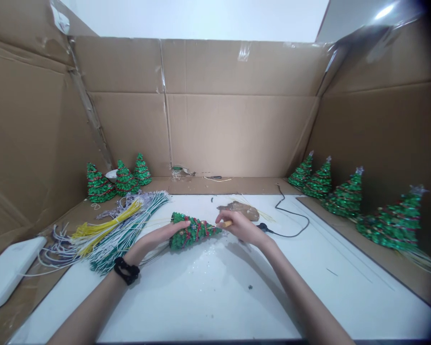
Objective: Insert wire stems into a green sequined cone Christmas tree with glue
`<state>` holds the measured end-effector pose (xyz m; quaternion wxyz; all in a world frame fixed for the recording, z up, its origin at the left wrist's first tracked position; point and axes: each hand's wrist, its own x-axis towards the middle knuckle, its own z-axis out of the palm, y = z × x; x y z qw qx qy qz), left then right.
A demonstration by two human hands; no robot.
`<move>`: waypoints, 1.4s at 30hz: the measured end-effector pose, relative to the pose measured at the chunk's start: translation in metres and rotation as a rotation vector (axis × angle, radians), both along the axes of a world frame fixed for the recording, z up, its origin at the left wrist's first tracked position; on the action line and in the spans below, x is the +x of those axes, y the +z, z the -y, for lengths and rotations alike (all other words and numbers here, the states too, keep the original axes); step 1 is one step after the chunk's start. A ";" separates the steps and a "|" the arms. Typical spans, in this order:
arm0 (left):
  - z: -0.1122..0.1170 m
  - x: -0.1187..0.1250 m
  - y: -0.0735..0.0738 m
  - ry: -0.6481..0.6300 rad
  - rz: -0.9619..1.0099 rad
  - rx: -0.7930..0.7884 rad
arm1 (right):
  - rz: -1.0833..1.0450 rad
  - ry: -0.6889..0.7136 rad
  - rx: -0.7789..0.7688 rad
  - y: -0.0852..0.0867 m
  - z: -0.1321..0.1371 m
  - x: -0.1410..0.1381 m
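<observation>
A small green Christmas tree (197,234) with red trim lies on its side over the white table, its tip towards the right. My left hand (168,232) is closed around its wide end, the thumb on top of the branches. At the tip, my right hand (242,226) pinches a slim tool (227,224) with a wood-coloured handle, and a thin shaft reaches to the tree. I cannot make out the shaft's end. Loose thin wires trail from the tree's base. Just behind my right hand lies a brown, lumpy piece (242,209) on the table.
Bundles of yellow wires (106,225) and green-and-white wires (129,235) lie at left, near a white flat device (12,270). Several finished-looking trees (345,196) stand right, and three trees (125,178) back left. A black cable (292,211) curves behind my right hand. Cardboard walls (237,129) enclose the table.
</observation>
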<state>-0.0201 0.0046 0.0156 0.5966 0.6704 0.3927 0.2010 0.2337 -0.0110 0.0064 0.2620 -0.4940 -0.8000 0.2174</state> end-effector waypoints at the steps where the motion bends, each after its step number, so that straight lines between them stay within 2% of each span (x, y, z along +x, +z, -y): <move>1: 0.000 0.000 0.000 0.003 -0.004 0.008 | -0.003 0.015 0.008 0.000 0.000 0.001; 5: -0.001 0.000 0.000 -0.017 0.007 -0.004 | -0.014 0.040 0.003 -0.006 0.000 -0.010; 9: -0.002 0.000 -0.001 -0.045 0.022 -0.007 | -0.016 0.002 0.051 -0.011 0.001 -0.023; 17: -0.006 -0.007 -0.005 -0.049 0.032 -0.046 | 0.003 -0.013 -0.012 -0.007 -0.006 0.002; 23: -0.012 -0.014 -0.009 -0.050 0.083 -0.183 | -0.040 -0.062 0.056 -0.018 -0.002 -0.025; 26: -0.016 -0.019 -0.010 -0.036 0.113 -0.227 | -0.023 -0.080 0.070 -0.014 -0.001 -0.025; 30: -0.027 -0.032 -0.016 -0.048 0.134 -0.250 | 0.013 -0.044 0.025 -0.004 -0.001 -0.007; 33: -0.033 -0.041 -0.018 -0.108 0.120 -0.194 | 0.032 -0.049 0.050 -0.004 -0.003 -0.002; 36: -0.031 -0.042 -0.015 -0.101 0.027 -0.104 | 0.024 -0.061 0.098 -0.014 -0.006 -0.012; 39: -0.023 -0.034 -0.010 -0.083 -0.116 0.072 | -0.007 -0.066 0.122 -0.025 -0.007 -0.026; 42: -0.017 -0.024 -0.008 -0.099 -0.172 0.231 | -0.032 -0.086 0.142 -0.027 -0.007 -0.031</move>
